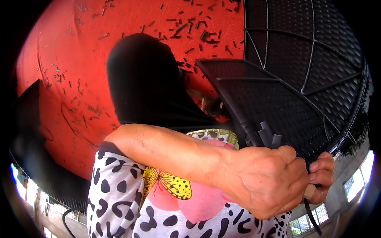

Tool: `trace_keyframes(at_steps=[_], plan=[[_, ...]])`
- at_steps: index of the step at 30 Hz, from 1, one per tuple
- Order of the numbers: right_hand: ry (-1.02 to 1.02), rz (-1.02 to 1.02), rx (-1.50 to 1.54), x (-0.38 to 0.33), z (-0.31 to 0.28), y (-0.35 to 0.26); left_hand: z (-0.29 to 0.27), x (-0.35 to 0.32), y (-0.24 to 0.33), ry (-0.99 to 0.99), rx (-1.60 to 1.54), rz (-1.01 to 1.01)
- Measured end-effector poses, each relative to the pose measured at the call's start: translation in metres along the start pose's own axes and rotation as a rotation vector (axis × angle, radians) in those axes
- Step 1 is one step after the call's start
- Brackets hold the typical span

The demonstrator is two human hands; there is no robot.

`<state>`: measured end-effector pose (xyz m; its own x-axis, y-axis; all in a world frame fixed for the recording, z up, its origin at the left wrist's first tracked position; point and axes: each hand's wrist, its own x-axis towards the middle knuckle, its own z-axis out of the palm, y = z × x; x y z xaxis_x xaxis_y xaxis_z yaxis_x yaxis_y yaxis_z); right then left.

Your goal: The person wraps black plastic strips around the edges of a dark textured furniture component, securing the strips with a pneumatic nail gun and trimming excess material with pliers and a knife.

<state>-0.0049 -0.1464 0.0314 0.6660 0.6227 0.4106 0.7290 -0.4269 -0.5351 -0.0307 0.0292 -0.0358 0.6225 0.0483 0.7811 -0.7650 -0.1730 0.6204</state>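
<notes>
At the near right of the view, the two hands sit bunched together against the edge of a black woven wicker panel (293, 83), some kind of rattan furniture piece with a metal frame showing through it. The left hand (266, 182) comes across from the left with its forearm stretched over the person's lap, and it's balled into a tight fist around the black plastic strips (270, 137) that stick up just above the knuckles. The right hand (322, 174) is tucked right behind it, touching it, fingers curled and pressed together on a thin black strand (311, 216) that hangs down below the fists; one fingertip looks wrapped in tan tape. Below the forearm there's a white garment with black spots (115, 194) and a pink-and-yellow butterfly print. A black cloth (143, 79) sits in the middle, farther off. The red floor (79, 51) on the far side is littered with small dark offcuts (190, 25), thickest toward the far middle.
</notes>
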Motion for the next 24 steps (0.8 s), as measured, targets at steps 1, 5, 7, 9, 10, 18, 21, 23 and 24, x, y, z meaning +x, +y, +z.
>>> trace_keyframes(at_steps=[1,5,7,9,10,18,21,23,24], plan=[[-0.003,0.001,-0.001,-0.003,-0.001,0.000,0.000,0.000,0.000,0.002,-0.001,-0.001],[0.063,0.026,-0.024,-0.002,0.006,-0.004,-0.001,0.000,0.000,0.000,0.009,-0.001],[0.079,0.034,-0.010,0.003,0.006,-0.006,-0.001,0.000,0.001,-0.001,0.007,-0.006],[0.001,0.032,0.242,0.005,-0.001,-0.003,0.000,-0.001,0.001,0.029,-0.002,-0.029],[0.001,0.030,0.244,0.003,-0.005,-0.004,-0.001,0.000,0.002,0.029,0.000,-0.028],[0.008,0.162,0.300,0.002,-0.013,-0.004,-0.001,0.001,0.003,0.006,-0.020,-0.039],[0.023,0.256,0.203,0.003,-0.011,-0.013,-0.001,0.001,0.002,0.000,-0.029,-0.030],[0.016,0.264,0.211,0.005,-0.012,-0.013,-0.002,0.001,0.002,0.000,-0.032,-0.034],[0.010,0.271,0.219,0.005,-0.012,-0.013,-0.002,0.001,0.002,0.000,-0.033,-0.036]])
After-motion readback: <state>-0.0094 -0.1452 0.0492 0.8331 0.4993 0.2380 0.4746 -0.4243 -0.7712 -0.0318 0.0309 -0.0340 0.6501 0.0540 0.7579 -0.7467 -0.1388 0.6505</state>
